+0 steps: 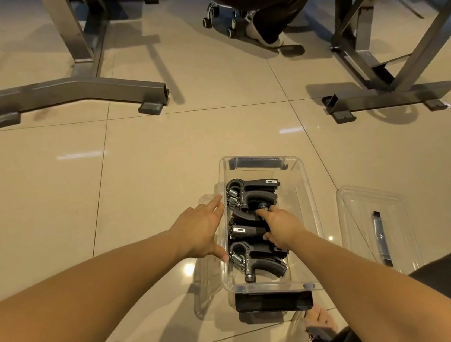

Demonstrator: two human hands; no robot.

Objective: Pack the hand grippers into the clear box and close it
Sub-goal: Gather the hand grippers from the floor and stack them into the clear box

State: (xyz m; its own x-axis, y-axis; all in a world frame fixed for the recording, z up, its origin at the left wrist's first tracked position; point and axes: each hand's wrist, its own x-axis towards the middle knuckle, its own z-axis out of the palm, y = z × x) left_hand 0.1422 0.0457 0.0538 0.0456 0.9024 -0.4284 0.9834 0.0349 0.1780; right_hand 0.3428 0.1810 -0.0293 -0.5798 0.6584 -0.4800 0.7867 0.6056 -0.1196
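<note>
Tile floor (pixel 133 168): black sprung hand grippers (pixel 252 193) in clear plastic box (pixel 302 178); R hand (pixel 281 226) grips one, L hand (pixel 200 230) straight-fingered; clear lid (pixel 365 210) off.

Lower centre: clear rectangular plastic box (pixel 300 167) on beige tiled floor (pixel 148 180), long axis running up-frame. In it, three black spring hand grippers (pixel 260 196) in a row: far gripper (pixel 249 189), middle gripper (pixel 246 222), near gripper (pixel 261 264). The left hand (pixel 200 230) lies against the box's left wall, outside. The right hand (pixel 281 228) is inside, gripping the middle gripper. Clear plastic lid (pixel 365 210) lies on floor just right of box. Grey metal table bases sit upper left (pixel 67 93) and upper right (pixel 388 96).
</note>
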